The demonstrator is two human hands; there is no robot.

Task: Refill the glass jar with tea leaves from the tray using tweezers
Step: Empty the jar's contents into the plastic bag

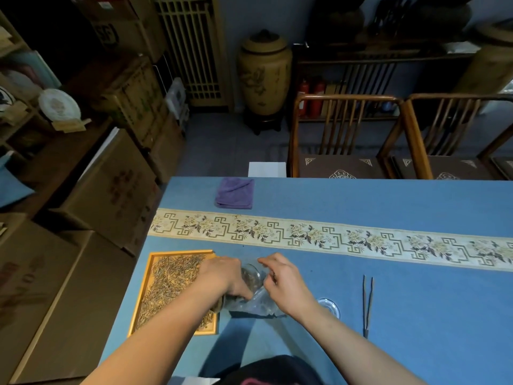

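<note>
At the blue counter (361, 207), my left hand (222, 276) and right hand (283, 282) close on the glass jar (251, 276), which lies tilted between them with its mouth toward twelve o'clock and tea leaves inside; both grips are curled around the glass. The wooden tray (147, 284) of loose tea leaves (169, 284) sits at nine o'clock of the jar, touching my left wrist's side. The tweezers (367, 304) lie untouched at three o'clock, with the glass lid (330, 305) between.

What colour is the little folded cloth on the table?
The small folded towel cloth is purple, lying on the blue tablecloth; the head view shows it.
</note>
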